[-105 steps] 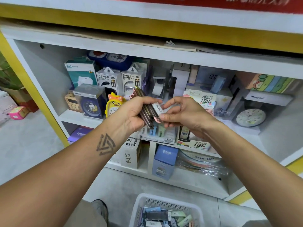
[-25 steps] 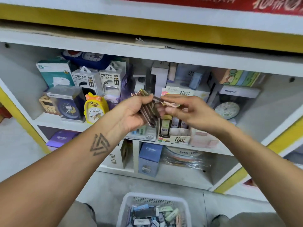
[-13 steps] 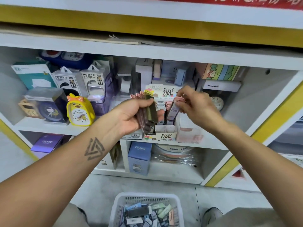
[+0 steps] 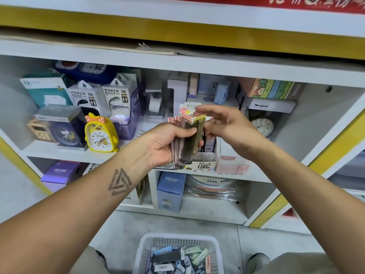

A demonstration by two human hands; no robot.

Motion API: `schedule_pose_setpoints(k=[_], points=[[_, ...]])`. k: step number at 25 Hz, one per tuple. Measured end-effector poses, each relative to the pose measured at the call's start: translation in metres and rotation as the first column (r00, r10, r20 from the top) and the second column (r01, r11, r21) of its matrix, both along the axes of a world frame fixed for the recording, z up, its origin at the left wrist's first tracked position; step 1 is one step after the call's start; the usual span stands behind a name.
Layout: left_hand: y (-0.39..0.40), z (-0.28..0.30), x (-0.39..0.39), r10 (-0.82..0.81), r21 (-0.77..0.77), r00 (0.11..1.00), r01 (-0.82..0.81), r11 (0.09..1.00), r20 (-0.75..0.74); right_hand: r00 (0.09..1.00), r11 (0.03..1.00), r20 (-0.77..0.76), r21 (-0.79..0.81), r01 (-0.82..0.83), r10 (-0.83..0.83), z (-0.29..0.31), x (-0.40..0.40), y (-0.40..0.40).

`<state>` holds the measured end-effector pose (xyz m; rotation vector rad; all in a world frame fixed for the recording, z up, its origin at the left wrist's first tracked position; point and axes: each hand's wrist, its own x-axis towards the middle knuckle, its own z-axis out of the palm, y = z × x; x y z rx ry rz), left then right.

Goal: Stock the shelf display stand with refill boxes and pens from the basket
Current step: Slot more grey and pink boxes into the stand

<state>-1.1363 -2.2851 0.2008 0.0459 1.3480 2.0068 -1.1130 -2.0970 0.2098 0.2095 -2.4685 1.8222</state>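
Observation:
My left hand (image 4: 167, 143) grips a fanned stack of slim refill boxes (image 4: 187, 143), pink ones with a yellow-green one in front, held upright before the shelf. My right hand (image 4: 227, 125) hovers just right of the stack's top, with its fingertips at the yellow-green box's upper edge. Whether it pinches the box is unclear. Behind the stack stands the white cardboard display stand (image 4: 205, 165) on the middle shelf, with refill boxes standing in it. The white basket (image 4: 177, 242) on the floor below holds several more refill boxes.
A yellow duck clock (image 4: 100, 133), power bank packs (image 4: 116, 99) and a round clock (image 4: 262, 125) crowd the same shelf. A pink box (image 4: 233, 167) sits right of the stand. Blue and purple boxes (image 4: 169, 190) fill the lower shelf. My shoes flank the basket.
My right hand, which held a refill box at the stand half a second ago, has come back to the top of the stack. The left hand's stack has stayed in place.

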Motion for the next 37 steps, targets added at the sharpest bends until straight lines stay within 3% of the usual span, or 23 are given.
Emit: schedule_pose_setpoints(k=[4,8,12,16,19,24,31,35,37], points=[[-0.003,0.004,0.002,-0.006,0.070,1.000,0.005,0.998,0.020,0.993,0.975,-0.027,-0.187,-0.117,0.114,0.001,-0.003,0.007],[-0.013,0.007,-0.006,0.115,-0.063,0.993,-0.114,0.991,0.013,0.993,0.936,-0.019,-0.333,-0.113,0.113,0.006,-0.006,0.017],[-0.033,0.005,-0.018,0.301,-0.159,0.951,-0.287,0.945,0.067,0.998,0.997,-0.057,-0.075,0.010,-0.015,0.011,-0.006,0.017],[-0.037,0.008,-0.017,0.292,-0.098,0.953,-0.284,0.954,0.080,0.989,0.944,-0.135,0.312,0.103,-0.063,0.007,-0.007,0.008],[-0.036,0.007,-0.016,0.273,-0.069,0.959,-0.269,0.961,0.071,0.986,0.942,-0.169,0.331,0.062,-0.005,0.002,-0.005,-0.001],[-0.036,0.007,-0.016,0.281,-0.095,0.957,-0.274,0.957,0.068,0.960,0.812,-0.251,0.582,0.044,0.128,-0.011,-0.007,-0.010],[-0.033,0.005,-0.013,0.298,-0.130,0.954,-0.292,0.947,0.027,0.953,0.797,-0.290,0.594,0.109,0.086,-0.011,-0.008,-0.010],[-0.031,0.004,-0.013,0.292,-0.146,0.956,-0.294,0.945,-0.036,0.921,0.640,-0.247,0.768,-0.004,0.302,-0.025,-0.003,-0.019],[-0.029,0.004,-0.011,0.256,-0.138,0.965,-0.262,0.955,-0.055,0.933,0.698,-0.287,0.713,0.057,0.217,-0.023,-0.005,-0.020]])
